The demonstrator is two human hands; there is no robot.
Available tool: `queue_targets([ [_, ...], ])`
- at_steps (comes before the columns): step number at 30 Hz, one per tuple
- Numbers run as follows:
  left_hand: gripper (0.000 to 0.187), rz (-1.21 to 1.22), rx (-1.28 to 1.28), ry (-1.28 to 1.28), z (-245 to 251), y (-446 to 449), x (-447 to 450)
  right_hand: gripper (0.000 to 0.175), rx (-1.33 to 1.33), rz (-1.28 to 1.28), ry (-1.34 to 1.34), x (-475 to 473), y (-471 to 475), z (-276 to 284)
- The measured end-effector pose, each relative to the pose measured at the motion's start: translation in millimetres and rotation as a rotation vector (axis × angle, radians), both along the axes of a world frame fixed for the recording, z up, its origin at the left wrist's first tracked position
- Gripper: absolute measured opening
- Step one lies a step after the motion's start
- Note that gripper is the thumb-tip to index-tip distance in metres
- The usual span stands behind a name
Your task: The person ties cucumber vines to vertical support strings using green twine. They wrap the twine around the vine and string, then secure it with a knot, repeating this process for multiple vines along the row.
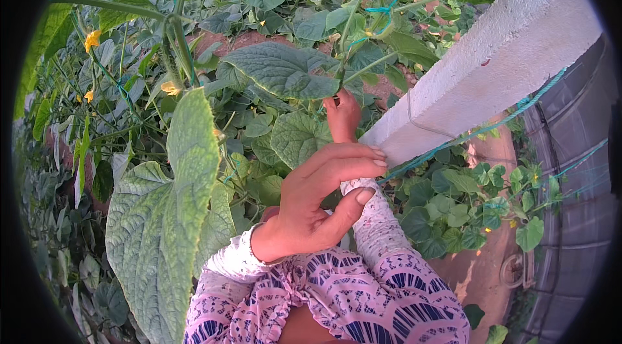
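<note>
My left hand (pixel 316 203) is held up in front of my chest. Its thumb stands apart from the fingers, and nothing shows between them. In the picture its fingertips overlap my right sleeve (pixel 371 217) and the foot of a white concrete post (pixel 486 67). Farther out, my right hand (pixel 343 113) has its fingers closed on the stem of a cucumber vine (pixel 341 72), just below a broad leaf (pixel 286 71). That leaf partly hides the grip. Teal twine (pixel 384 10) is tied around the vine above this hand.
A large cucumber leaf (pixel 160 208) hangs close on the left. Behind it rises a thick stem (pixel 182 47) with a yellow flower (pixel 170 88). Teal rope (pixel 515 111) runs along the post. At right are a soil path (pixel 491 266) and plastic sheeting (pixel 573 256).
</note>
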State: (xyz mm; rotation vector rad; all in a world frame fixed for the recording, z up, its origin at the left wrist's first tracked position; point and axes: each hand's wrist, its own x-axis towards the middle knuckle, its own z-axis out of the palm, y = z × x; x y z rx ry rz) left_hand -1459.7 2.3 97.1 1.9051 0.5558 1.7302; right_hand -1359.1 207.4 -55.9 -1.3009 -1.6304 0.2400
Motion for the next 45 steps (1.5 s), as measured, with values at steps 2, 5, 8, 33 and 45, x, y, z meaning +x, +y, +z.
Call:
queue_targets([
  [2,0.029,0.086,-0.066,-0.191,18.4,14.3,8.9,0.010,0.032,0.015,0.007,-14.1,-14.1,14.2],
  [5,0.031,0.195,-0.056,-0.306,39.1,65.8,-9.9,0.012,0.056,0.079,0.049,-18.2,-32.2,18.5],
  [8,0.036,0.223,-0.093,-0.298,52.1,119.7,-13.3,0.014,0.060,0.029,-0.119,-19.4,-33.0,0.5],
  [33,0.022,0.146,-0.161,-0.151,88.6,204.0,-8.2,0.030,-0.032,0.433,0.020,72.0,-92.4,59.9],
  [45,0.014,0.168,-0.232,-0.054,81.5,174.2,-22.5,0.015,0.149,0.697,0.648,14.3,-10.3,170.5],
])
